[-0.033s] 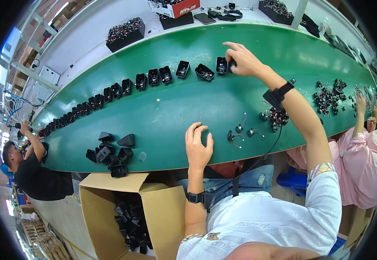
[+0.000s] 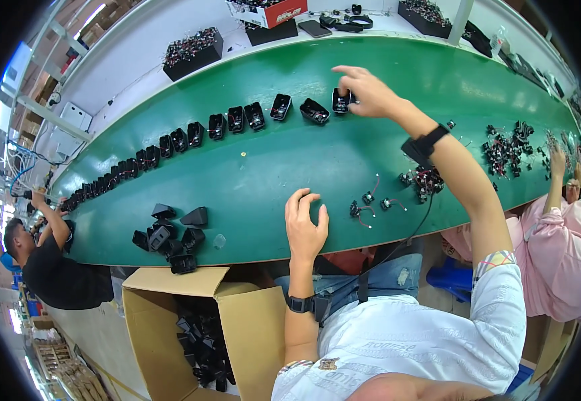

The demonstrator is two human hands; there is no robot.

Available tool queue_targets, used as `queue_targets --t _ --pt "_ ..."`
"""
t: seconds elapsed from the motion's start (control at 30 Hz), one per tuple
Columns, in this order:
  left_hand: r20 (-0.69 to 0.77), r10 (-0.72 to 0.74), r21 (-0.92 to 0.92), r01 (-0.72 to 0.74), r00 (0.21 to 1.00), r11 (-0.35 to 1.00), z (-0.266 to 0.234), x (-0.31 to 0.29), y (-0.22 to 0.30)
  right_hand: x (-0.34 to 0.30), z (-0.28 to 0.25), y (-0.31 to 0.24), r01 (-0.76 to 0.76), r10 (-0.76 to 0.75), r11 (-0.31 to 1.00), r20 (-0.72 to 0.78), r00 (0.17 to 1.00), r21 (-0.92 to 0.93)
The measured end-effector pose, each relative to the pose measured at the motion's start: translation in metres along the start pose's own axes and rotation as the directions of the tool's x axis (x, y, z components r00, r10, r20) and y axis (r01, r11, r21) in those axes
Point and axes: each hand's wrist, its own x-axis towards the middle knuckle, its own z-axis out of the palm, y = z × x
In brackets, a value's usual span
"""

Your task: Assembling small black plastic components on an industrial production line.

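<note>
My right hand reaches over the far end of the row, its index finger stretched out to the left and the thumb apart from it. Its lower fingers overlap an open black plastic housing with small parts inside; their tips are partly hidden. Left of that stands a tilted black housing, then another housing. Nearer to me, my left hand rests at the green table, fingers apart and slightly bent, holding nothing. Right of it lie a few small wired modules and a heap of wired modules.
Several black housings run in a curve to the left. A pile of housings sits near the front edge, above a cardboard box. Black bins line the back shelf. Co-workers sit at left and right; a larger module heap lies right.
My right hand has shifted slightly left, further over the housing at the row's end. My left hand has stayed in place.
</note>
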Motion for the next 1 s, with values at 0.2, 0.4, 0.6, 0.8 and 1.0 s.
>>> queue_targets --t 0.2,0.4,0.6,0.8,1.0 --pt "-0.006 0.049 0.003 -0.049 0.999 0.999 0.007 -0.001 -0.002 0.059 0.032 -0.041 0.278 -0.244 0.957 0.293 0.924 -0.079" --pt "-0.037 0.033 -0.006 -0.033 0.999 0.999 0.004 -0.002 0.001 0.077 0.035 -0.061 0.091 -0.025 0.977 0.322 0.946 -0.191" --pt "-0.03 -0.02 -0.107 0.016 0.999 0.994 0.0 0.001 0.007 0.047 0.031 -0.038 0.2 -0.21 0.972 -0.083 0.974 -0.121" --pt "-0.442 0.051 0.325 0.107 0.896 0.94 -0.093 0.018 -0.023 -0.082 -0.063 -0.09 0.161 -0.207 0.971 0.291 0.934 0.175" --pt "-0.519 -0.156 0.602 0.489 0.84 0.631 -0.112 0.038 -0.101 -0.175 -0.039 -0.16 -0.155 0.112 0.986 0.43 0.896 0.067"
